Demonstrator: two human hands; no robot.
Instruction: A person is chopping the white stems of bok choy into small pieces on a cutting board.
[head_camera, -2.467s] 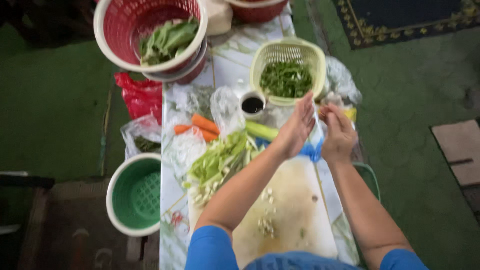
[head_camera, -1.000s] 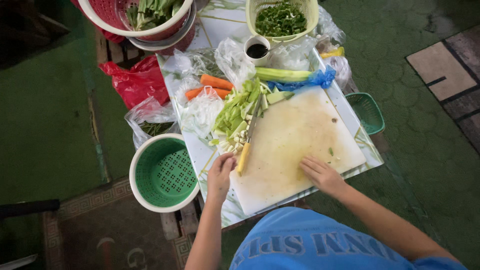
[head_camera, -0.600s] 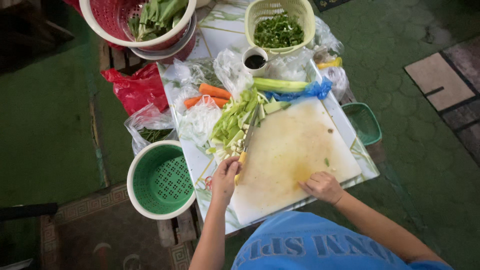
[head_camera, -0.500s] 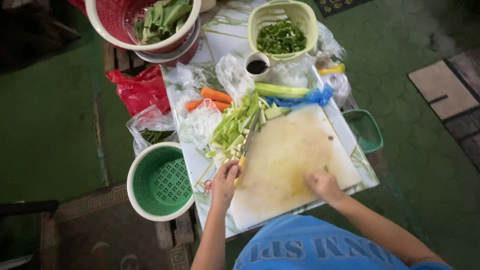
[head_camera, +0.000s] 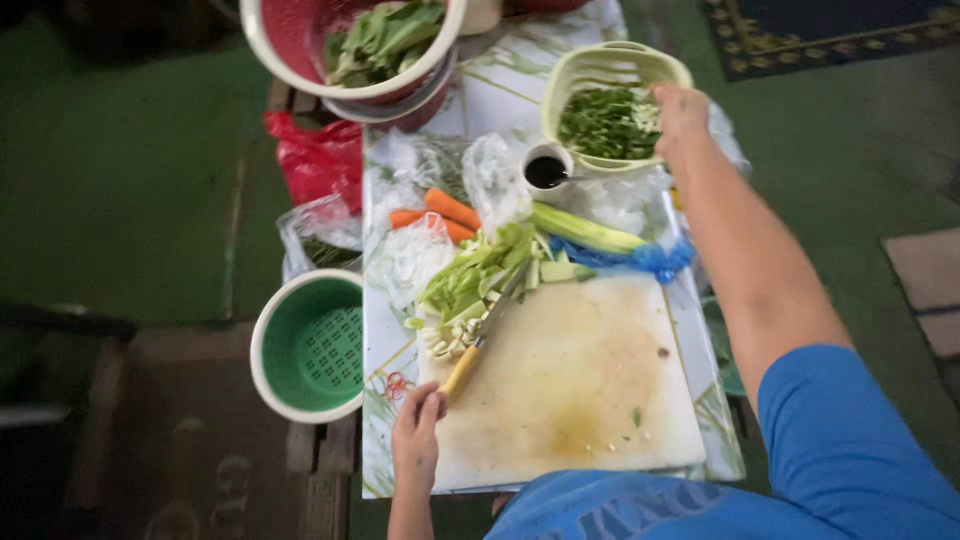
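Left hand (head_camera: 417, 432): rested at the board's 7 o'clock corner, fingers loosely curled at the knife's yellow handle end; whether it is actually gripped cannot be told.
Board (head_camera: 580, 400): kept near the body, stained and mostly bare.
Knife (head_camera: 478, 340): laid slanting toward 1 o'clock, its blade hidden among the greens.
Greens (head_camera: 475, 275): piled at the board's 11 o'clock corner, within the blade's reach.
Green basket (head_camera: 305, 345): set at 9 o'clock, off the table's edge.
Right hand (head_camera: 680, 105): stretched to 1 o'clock, over the yellow basket's rim; fingers are hidden, so any hold cannot be told.
Yellow basket (head_camera: 600, 70): filled with chopped greens.
Red basket (head_camera: 290, 40): cut off at 11 o'clock.
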